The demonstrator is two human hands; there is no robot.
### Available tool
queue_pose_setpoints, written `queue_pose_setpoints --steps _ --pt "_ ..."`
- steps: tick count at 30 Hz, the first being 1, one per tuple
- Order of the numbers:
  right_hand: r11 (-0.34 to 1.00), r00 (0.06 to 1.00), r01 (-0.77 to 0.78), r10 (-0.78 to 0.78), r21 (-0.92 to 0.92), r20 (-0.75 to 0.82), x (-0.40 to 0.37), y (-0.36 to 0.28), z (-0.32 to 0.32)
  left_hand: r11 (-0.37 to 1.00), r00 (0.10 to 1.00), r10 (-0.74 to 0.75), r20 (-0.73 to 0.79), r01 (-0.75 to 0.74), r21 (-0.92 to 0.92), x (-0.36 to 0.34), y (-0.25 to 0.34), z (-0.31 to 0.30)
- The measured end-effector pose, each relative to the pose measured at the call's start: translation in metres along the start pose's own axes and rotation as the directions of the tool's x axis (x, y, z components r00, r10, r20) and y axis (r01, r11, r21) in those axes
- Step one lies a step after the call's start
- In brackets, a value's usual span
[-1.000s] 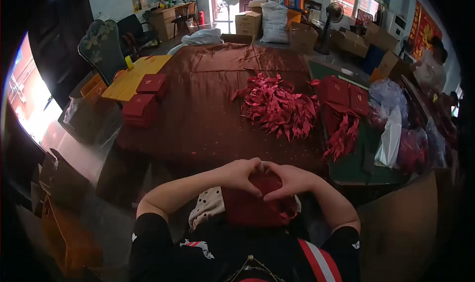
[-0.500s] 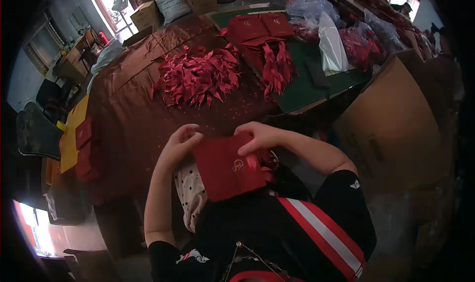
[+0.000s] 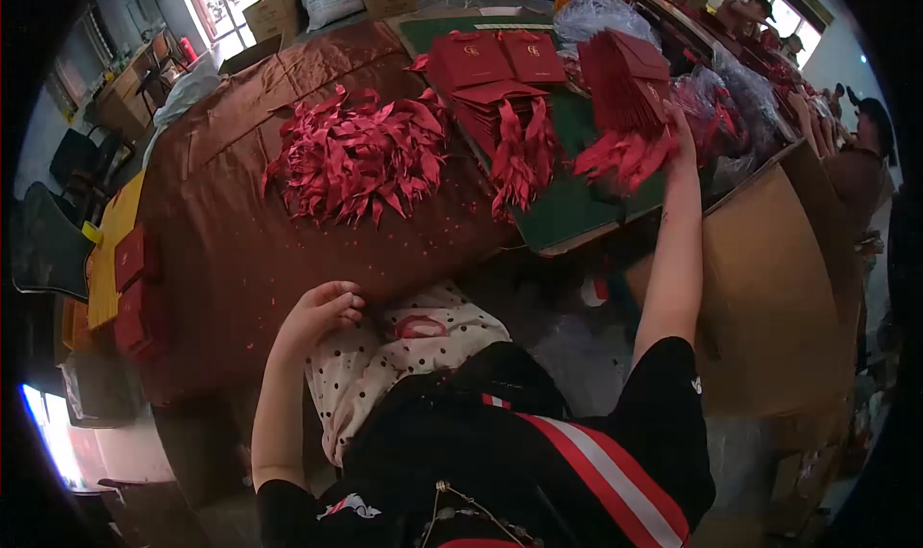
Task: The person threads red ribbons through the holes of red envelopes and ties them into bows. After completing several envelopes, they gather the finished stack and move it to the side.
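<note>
My right hand (image 3: pixel 679 139) grips a thick stack of red bags (image 3: pixel 627 82) with red ribbons (image 3: pixel 630 160) hanging from its lower end, over the green board at the right. Near the front edge of the brown-covered table, my left hand (image 3: pixel 332 310) is loosely curled with nothing visible in it. Beyond it lies a heap of red ribbons (image 3: pixel 361 156). Red bags with gold print (image 3: pixel 481 60) lie on the green board, their ribbons (image 3: pixel 524 154) spread toward me.
Clear plastic wrapping (image 3: pixel 604 17) lies behind the stack. A large cardboard box (image 3: pixel 774 288) stands at the right. More red bags (image 3: pixel 137 317) sit at the left edge by a yellow surface (image 3: pixel 113 250). Other people (image 3: pixel 856 178) are at the far right.
The red bag that was between my hands over my lap is no longer there. My right hand has moved far forward and right, onto the stack. My left hand has drawn back slightly.
</note>
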State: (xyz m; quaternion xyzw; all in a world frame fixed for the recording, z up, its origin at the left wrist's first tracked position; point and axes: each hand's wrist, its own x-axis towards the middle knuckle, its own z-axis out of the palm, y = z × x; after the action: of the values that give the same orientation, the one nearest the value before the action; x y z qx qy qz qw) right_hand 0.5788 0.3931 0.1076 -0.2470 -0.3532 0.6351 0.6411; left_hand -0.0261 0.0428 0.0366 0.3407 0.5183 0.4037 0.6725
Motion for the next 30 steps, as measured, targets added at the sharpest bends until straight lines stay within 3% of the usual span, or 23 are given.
queue_pose_setpoints --steps 1,4,8,11,15,21,22,29,30 --pt "0.995 0.988 -0.048 0.035 -0.089 -0.149 0.007 -0.002 0.002 0.999 0.998 -0.038 -0.055 0.040 0.031 0.000 0.007 0.005" --pt "0.970 0.969 -0.199 0.173 -0.139 -0.176 0.033 0.014 -0.007 0.998 0.997 -0.063 -0.043 0.064 0.018 0.003 0.009 0.003" --pt "0.946 0.937 -0.287 0.245 -0.149 -0.250 0.068 0.033 -0.037 0.995 0.997 -0.079 -0.003 0.079 -0.053 0.005 0.003 -0.010" --pt "0.843 0.848 -0.480 0.374 -0.242 -0.376 0.082 0.036 -0.035 0.992 0.997 -0.071 0.022 0.073 -0.106 0.008 -0.004 -0.018" --pt "0.807 0.860 -0.497 0.409 -0.319 -0.304 0.093 0.048 -0.023 0.982 0.994 -0.105 0.033 0.109 -0.156 0.010 0.002 -0.020" --pt "0.701 0.787 -0.610 0.480 -0.370 -0.388 0.116 0.079 -0.023 0.973 0.991 -0.136 0.001 0.133 -0.190 0.014 -0.002 -0.024" --pt "0.696 0.778 -0.627 0.531 -0.350 -0.337 0.120 0.082 -0.026 0.972 0.990 -0.139 -0.001 0.136 -0.192 0.013 -0.003 -0.024" --pt "0.669 0.816 -0.578 0.468 -0.468 -0.338 0.109 0.081 0.004 0.970 0.993 -0.118 0.011 0.118 -0.214 0.013 -0.004 -0.028" --pt "0.575 0.766 -0.643 0.471 -0.506 -0.438 0.103 0.077 0.021 0.967 0.993 -0.118 0.019 0.119 -0.226 0.014 -0.004 -0.028"
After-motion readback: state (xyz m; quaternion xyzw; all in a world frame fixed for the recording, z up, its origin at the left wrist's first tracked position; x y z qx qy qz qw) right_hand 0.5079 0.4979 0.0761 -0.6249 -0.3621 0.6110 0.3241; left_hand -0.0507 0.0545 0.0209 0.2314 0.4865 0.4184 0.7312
